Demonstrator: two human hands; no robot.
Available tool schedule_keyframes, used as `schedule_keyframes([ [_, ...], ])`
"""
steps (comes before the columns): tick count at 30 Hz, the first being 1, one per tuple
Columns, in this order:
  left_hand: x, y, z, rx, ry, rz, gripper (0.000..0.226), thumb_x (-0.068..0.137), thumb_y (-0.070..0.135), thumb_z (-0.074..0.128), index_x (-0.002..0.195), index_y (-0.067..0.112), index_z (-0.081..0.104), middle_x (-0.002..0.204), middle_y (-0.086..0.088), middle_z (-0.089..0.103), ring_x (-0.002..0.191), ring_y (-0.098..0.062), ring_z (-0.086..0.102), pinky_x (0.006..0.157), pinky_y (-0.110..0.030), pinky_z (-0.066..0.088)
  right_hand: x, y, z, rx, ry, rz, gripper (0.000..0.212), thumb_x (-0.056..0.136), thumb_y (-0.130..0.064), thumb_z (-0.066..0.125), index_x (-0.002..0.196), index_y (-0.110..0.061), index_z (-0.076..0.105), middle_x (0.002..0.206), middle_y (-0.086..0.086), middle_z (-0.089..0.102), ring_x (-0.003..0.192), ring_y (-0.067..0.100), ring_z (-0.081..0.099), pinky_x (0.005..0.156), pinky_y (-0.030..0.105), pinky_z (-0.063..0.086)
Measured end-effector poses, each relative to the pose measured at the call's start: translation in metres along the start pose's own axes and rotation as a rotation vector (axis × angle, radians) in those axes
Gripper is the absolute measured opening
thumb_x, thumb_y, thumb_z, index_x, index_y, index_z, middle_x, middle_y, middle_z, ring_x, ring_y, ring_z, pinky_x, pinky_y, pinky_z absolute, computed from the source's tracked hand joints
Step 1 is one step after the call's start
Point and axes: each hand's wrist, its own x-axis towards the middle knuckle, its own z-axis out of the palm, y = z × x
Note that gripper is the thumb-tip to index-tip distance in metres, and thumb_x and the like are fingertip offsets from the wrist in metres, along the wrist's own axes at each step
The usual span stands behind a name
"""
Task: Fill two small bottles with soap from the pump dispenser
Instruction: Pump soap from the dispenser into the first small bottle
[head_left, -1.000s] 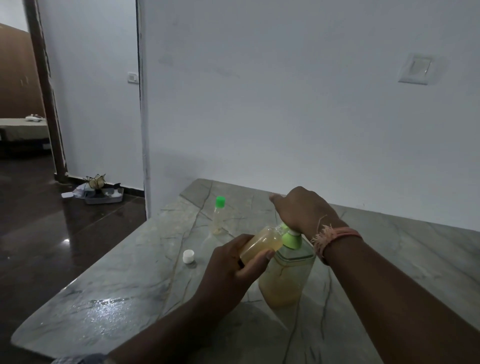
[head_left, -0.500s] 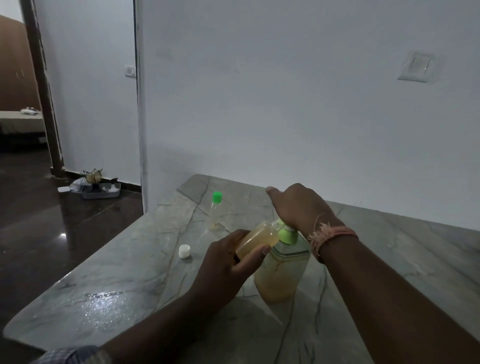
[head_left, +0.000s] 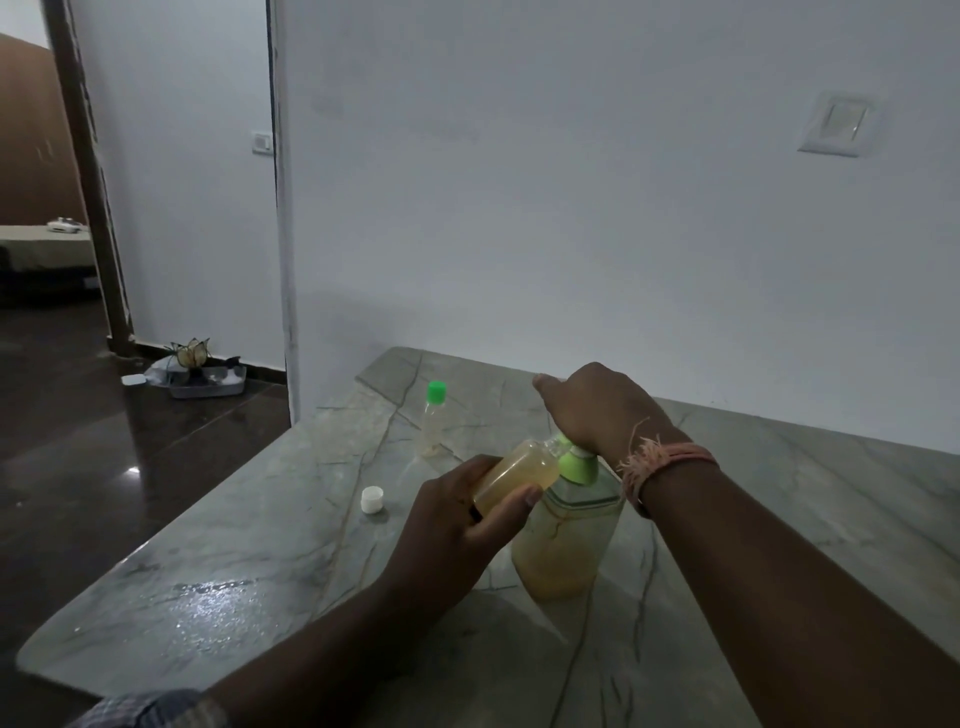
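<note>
Against the green pump head of the soap dispenser (head_left: 563, 545), you hold a small open bottle (head_left: 514, 475) tilted, its mouth at the spout. Your left hand (head_left: 457, 535) wraps it, fingers and thumb curled round its amber-filled body. Your right hand (head_left: 597, 410) rests on top of the pump, fingers bent over it. Beyond the dispenser stands a green-capped bottle (head_left: 434, 421); left of the dispenser, a white cap (head_left: 372, 500) lies on the marble table (head_left: 234, 561).
</note>
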Motion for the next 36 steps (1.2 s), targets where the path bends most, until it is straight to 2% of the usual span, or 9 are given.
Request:
schedule_keyframes([
  [6, -0.0008, 0.0008, -0.0017, -0.002, -0.007, -0.005, 0.035, 0.083, 0.051, 0.060, 0.105, 0.024, 0.065, 0.085, 0.032, 0.065, 0.075, 0.001, 0.065, 0.053, -0.009, 0.044, -0.0004, -0.0049, -0.0065, -0.058, -0.038, -0.029, 0.044, 0.089, -0.054, 0.043, 0.066, -0.017, 0.048, 0.076, 0.004, 0.055, 0.080, 0.026, 0.056, 0.072, 0.033, 0.044],
  [9, -0.0012, 0.0003, -0.0018, -0.013, -0.005, 0.008, 0.037, 0.083, 0.053, 0.060, 0.105, 0.025, 0.065, 0.082, 0.026, 0.067, 0.071, 0.000, 0.065, 0.051, -0.010, 0.043, -0.0011, -0.0059, -0.0077, -0.077, 0.020, -0.055, 0.046, 0.090, -0.057, 0.042, 0.065, -0.019, 0.048, 0.069, 0.000, 0.052, 0.076, 0.024, 0.056, 0.069, 0.032, 0.043],
  [13, 0.0016, -0.0023, 0.0003, -0.017, 0.001, 0.013, 0.039, 0.082, 0.051, 0.060, 0.106, 0.021, 0.067, 0.075, 0.018, 0.066, 0.069, -0.001, 0.064, 0.051, -0.010, 0.043, 0.0000, -0.0007, -0.0005, -0.014, 0.034, -0.033, 0.046, 0.090, -0.054, 0.040, 0.067, -0.017, 0.052, 0.078, 0.006, 0.061, 0.077, 0.026, 0.059, 0.066, 0.031, 0.040],
  [19, 0.0002, 0.0007, -0.0014, 0.005, -0.005, -0.011, 0.024, 0.083, 0.053, 0.060, 0.101, 0.038, 0.060, 0.090, 0.031, 0.066, 0.075, -0.002, 0.066, 0.053, -0.012, 0.047, 0.0006, -0.0031, -0.0023, -0.058, -0.010, -0.021, 0.043, 0.089, -0.053, 0.042, 0.066, -0.018, 0.050, 0.077, 0.005, 0.058, 0.078, 0.025, 0.058, 0.070, 0.033, 0.045],
  [22, -0.0013, 0.0014, -0.0015, 0.003, 0.002, -0.003, 0.029, 0.083, 0.053, 0.060, 0.103, 0.032, 0.063, 0.085, 0.030, 0.066, 0.074, -0.001, 0.066, 0.052, -0.011, 0.045, 0.0006, -0.0067, -0.0076, -0.095, -0.031, -0.048, 0.044, 0.089, -0.057, 0.043, 0.071, -0.017, 0.051, 0.079, 0.004, 0.055, 0.083, 0.026, 0.058, 0.075, 0.033, 0.046],
  [27, 0.0008, -0.0028, -0.0001, 0.000, -0.003, 0.005, 0.041, 0.082, 0.053, 0.060, 0.110, 0.023, 0.066, 0.083, 0.019, 0.066, 0.076, 0.002, 0.066, 0.054, -0.011, 0.046, 0.0029, -0.0001, -0.0009, -0.003, 0.019, -0.037, 0.054, 0.092, -0.060, 0.039, 0.072, -0.012, 0.054, 0.079, 0.006, 0.061, 0.074, 0.024, 0.057, 0.067, 0.031, 0.040],
  [29, 0.0013, -0.0047, 0.0007, -0.002, -0.007, -0.001, 0.038, 0.083, 0.052, 0.060, 0.110, 0.025, 0.065, 0.086, 0.019, 0.067, 0.078, 0.001, 0.066, 0.055, -0.012, 0.048, 0.0030, 0.0020, 0.0011, 0.007, 0.010, -0.020, 0.050, 0.093, -0.057, 0.041, 0.080, -0.011, 0.056, 0.084, 0.007, 0.059, 0.079, 0.026, 0.056, 0.071, 0.031, 0.040],
  [33, 0.0008, -0.0028, -0.0007, 0.003, 0.005, -0.006, 0.032, 0.083, 0.052, 0.060, 0.106, 0.030, 0.064, 0.081, 0.017, 0.067, 0.076, 0.000, 0.066, 0.054, -0.012, 0.047, 0.0013, -0.0005, -0.0019, -0.024, -0.026, -0.022, 0.047, 0.092, -0.055, 0.042, 0.069, -0.016, 0.052, 0.080, 0.006, 0.060, 0.080, 0.026, 0.057, 0.073, 0.032, 0.043],
  [36, -0.0005, -0.0007, -0.0012, 0.003, -0.001, -0.001, 0.034, 0.083, 0.054, 0.060, 0.105, 0.029, 0.064, 0.084, 0.018, 0.068, 0.072, -0.002, 0.066, 0.053, -0.013, 0.046, 0.0002, -0.0065, -0.0079, -0.099, -0.021, -0.051, 0.048, 0.090, -0.059, 0.042, 0.075, -0.014, 0.050, 0.080, 0.003, 0.055, 0.081, 0.025, 0.056, 0.075, 0.033, 0.045],
])
